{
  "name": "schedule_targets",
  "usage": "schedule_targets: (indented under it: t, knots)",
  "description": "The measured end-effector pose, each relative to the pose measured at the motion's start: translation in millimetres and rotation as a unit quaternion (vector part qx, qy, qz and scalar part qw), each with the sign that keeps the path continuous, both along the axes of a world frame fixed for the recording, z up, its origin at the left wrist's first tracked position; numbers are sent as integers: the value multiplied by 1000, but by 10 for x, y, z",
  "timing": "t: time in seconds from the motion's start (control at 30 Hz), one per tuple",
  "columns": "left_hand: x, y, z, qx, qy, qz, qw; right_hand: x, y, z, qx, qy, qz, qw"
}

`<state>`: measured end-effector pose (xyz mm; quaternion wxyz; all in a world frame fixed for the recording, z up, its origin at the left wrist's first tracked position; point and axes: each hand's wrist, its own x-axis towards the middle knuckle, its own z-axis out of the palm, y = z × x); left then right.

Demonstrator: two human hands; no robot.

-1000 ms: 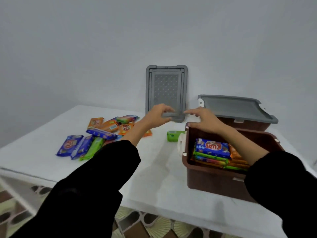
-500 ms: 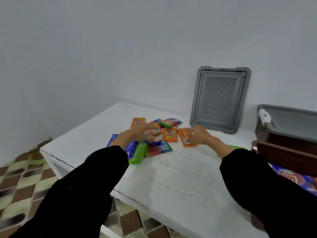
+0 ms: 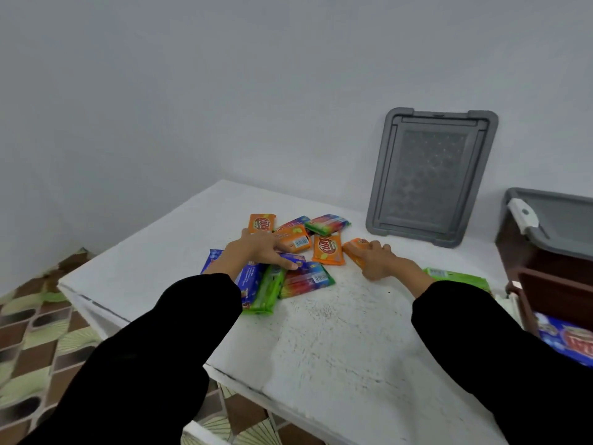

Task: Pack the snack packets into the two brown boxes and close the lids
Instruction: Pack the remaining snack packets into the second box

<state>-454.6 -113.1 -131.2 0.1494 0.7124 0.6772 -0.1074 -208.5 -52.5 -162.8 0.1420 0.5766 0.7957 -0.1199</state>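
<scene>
Frame centre: left hand (image 3: 260, 252) lies flat on snack packets (image 3: 327, 250); right hand (image 3: 377, 261) curls round an orange packet (image 3: 354, 246) | brown boxes (image 3: 526, 255) at right edge | risk: slick wrappers could slip from an overfull scoop.

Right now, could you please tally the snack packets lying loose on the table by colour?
Orange packets: 4
Multicoloured packets: 3
Blue packets: 3, partly hidden under the left hand
Green packets: 2
Total: 12
</scene>
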Motion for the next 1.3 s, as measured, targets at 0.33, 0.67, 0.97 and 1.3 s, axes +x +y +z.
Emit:
schedule_targets:
  t: [0.33, 0.67, 0.97, 1.3]
  knots:
    - [41, -19, 13, 37, -126, -2, 991, 7, -65, 74, 54, -24, 12, 998]
    - [462, -169, 409, 167, -153, -65, 972, 442, -375, 835, 60, 161, -76, 982]
    - [1666, -439, 968, 193, -179, -209, 942, 1620, -1125, 1666, 111, 230, -108, 961]
    - [3296, -674, 1013, 168, -157, -375, 898, 3092, -1801, 1543, 72, 141, -160, 974]
